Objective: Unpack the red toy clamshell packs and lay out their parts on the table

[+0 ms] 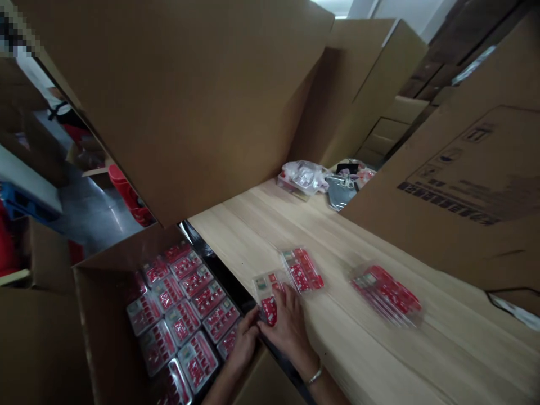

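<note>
A clear plastic blister pack with red-and-white pieces [268, 304] is at the table's near edge. My right hand [290, 326] grips it from above, fingers over its face and thumb at the near side. My left hand [244, 340] is closed at the pack's near left corner, fingertips pinched against its edge; part of that grip is hidden. Just beyond lies another blister pack [302, 271], flat on the wood. Farther right, a stack of similar packs [386, 295] rests on the table. A bracelet circles my right wrist.
Left of the table, an open carton [82, 315] holds rows of similar packs [182, 320]. Large cardboard panels [189, 101] rise behind, and a printed carton [464, 185] stands right. A plastic tub with bags [306, 177] and a grey pouch [341, 193] lie at the table's far end.
</note>
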The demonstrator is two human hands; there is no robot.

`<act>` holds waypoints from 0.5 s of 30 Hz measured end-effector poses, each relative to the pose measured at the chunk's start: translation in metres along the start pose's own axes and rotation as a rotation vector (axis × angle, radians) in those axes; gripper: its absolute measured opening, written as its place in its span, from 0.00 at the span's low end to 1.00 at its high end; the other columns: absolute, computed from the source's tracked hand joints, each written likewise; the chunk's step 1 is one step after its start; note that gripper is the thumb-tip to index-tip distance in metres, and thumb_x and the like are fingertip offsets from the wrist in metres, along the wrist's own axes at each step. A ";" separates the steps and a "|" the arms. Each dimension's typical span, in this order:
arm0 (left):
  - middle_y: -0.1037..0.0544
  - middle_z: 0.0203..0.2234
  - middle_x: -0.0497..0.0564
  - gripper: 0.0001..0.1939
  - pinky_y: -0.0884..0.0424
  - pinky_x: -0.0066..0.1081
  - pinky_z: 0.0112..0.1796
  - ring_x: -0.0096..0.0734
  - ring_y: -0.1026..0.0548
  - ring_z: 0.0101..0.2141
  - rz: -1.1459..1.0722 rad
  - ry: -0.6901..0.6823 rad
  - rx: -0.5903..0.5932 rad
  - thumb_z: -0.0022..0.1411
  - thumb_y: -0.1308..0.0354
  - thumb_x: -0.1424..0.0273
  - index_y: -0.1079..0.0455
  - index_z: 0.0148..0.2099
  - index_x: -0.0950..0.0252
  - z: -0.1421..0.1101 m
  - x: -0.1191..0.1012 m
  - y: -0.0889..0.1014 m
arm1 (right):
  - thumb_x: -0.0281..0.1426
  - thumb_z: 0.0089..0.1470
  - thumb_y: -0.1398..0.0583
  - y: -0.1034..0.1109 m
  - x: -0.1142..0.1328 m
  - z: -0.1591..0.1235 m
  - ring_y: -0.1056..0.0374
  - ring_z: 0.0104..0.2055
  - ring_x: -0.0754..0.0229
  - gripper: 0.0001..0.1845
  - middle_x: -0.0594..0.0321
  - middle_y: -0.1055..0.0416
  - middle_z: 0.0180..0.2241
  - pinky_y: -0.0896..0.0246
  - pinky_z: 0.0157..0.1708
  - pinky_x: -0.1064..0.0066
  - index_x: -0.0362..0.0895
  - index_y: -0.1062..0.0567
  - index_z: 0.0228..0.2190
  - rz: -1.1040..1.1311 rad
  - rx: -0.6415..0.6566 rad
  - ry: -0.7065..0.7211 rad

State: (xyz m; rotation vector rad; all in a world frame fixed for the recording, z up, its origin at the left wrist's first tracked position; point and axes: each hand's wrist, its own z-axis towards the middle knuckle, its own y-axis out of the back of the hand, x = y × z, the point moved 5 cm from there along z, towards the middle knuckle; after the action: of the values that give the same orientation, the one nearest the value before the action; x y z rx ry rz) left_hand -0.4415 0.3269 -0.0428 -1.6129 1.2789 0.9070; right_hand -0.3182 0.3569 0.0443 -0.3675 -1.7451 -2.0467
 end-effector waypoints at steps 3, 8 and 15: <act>0.23 0.44 0.56 0.27 0.27 0.42 0.43 0.40 0.24 0.41 0.041 -0.034 -0.059 0.51 0.45 0.62 0.32 0.54 0.63 0.005 -0.009 0.008 | 0.31 0.37 0.35 0.001 0.001 0.000 0.46 0.58 0.35 0.39 0.45 0.43 0.56 0.45 0.53 0.43 0.44 0.37 0.54 0.017 -0.011 0.043; 0.33 0.56 0.59 0.29 0.36 0.50 0.54 0.45 0.35 0.55 0.595 -0.559 -0.233 0.59 0.45 0.61 0.42 0.61 0.61 0.012 -0.051 0.011 | 0.33 0.47 0.40 0.012 -0.009 0.001 0.45 0.58 0.45 0.31 0.49 0.44 0.55 0.43 0.55 0.50 0.44 0.39 0.54 0.217 -0.043 0.101; 0.35 0.59 0.56 0.27 0.38 0.48 0.56 0.46 0.42 0.61 1.163 -0.886 0.034 0.64 0.49 0.63 0.47 0.64 0.59 0.025 -0.073 -0.004 | 0.34 0.54 0.44 0.013 -0.023 0.001 0.46 0.59 0.51 0.27 0.51 0.43 0.55 0.44 0.57 0.54 0.44 0.42 0.55 0.426 -0.048 0.113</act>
State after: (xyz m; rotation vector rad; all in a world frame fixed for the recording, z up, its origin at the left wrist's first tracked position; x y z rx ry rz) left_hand -0.4533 0.3763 0.0153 -0.1435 1.4437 1.9563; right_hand -0.2917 0.3596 0.0455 -0.5717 -1.4091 -1.7668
